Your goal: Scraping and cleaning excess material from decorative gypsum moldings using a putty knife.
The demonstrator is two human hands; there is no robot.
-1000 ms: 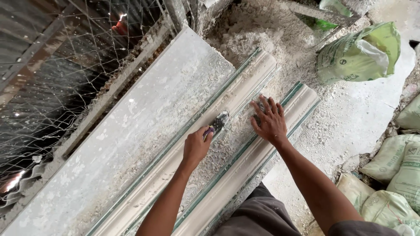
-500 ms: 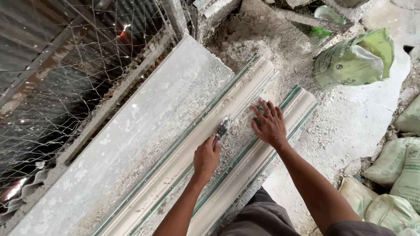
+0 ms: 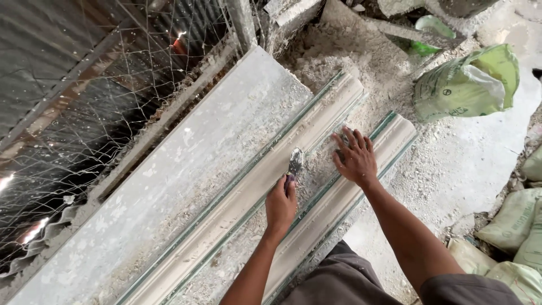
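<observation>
- Two hands at work over long plaster mouldings (image 3: 316, 121) lying side by side on a dusty table (image 3: 186, 169).
- Left hand (image 3: 280, 204) closed around a scraper (image 3: 294, 164), blade on the moulding.
- Right hand (image 3: 355, 158) spread flat, pressing the trough between mouldings.
- Beyond: plaster rubble (image 3: 361, 62), green sack (image 3: 468, 85), wire mesh (image 3: 84, 85).

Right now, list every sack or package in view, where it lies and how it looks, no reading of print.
Green sack: upper right on the dusty ground, bulging, pale green with dark print.
Pile of sacks: right edge, lower down, stacked, pale green-white, dusty.
No signs or screens.
</observation>
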